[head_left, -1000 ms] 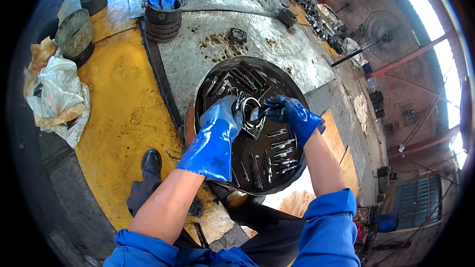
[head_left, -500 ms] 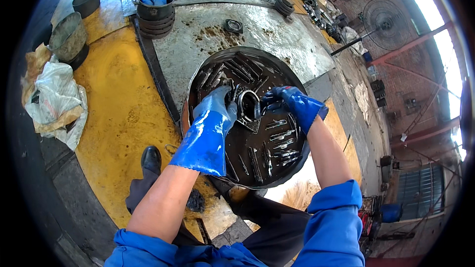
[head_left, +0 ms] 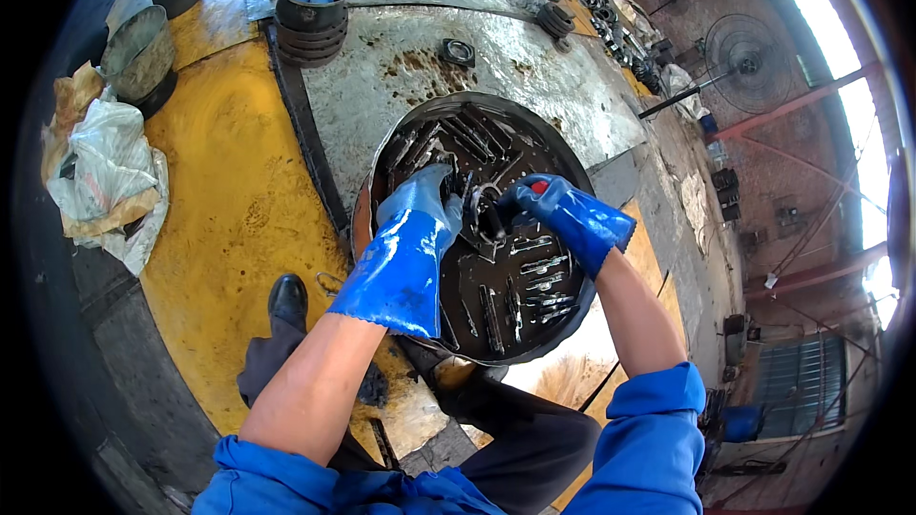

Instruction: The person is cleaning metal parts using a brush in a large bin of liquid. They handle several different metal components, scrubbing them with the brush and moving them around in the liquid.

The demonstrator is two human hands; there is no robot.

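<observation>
A wide round metal tub [head_left: 580,313] in front of me holds dark, oily-looking liquid and several metal strips [head_left: 491,319]. My left hand [head_left: 420,205], in a blue rubber glove, is closed on the left side of a black, wet metal part with a round opening [head_left: 489,215]. My right hand [head_left: 556,207], also gloved in blue, is closed at the right side of this part. From its fist shows the red end of a tool [head_left: 540,188]; the tool's other end is hidden, so its kind cannot be told.
At the far left stand a dark pot with blue gloves in it [head_left: 310,14], two round metal containers [head_left: 138,52] and a white sack [head_left: 105,162]. A square metal piece [head_left: 456,52] lies on the plate floor beyond the tub. A stand fan [head_left: 749,62] is at the right.
The part with the round opening has tilted, and its opening looks narrower. My right hand has shifted slightly left, turned, and bares more of the tool's red end. My left hand keeps its grip.
</observation>
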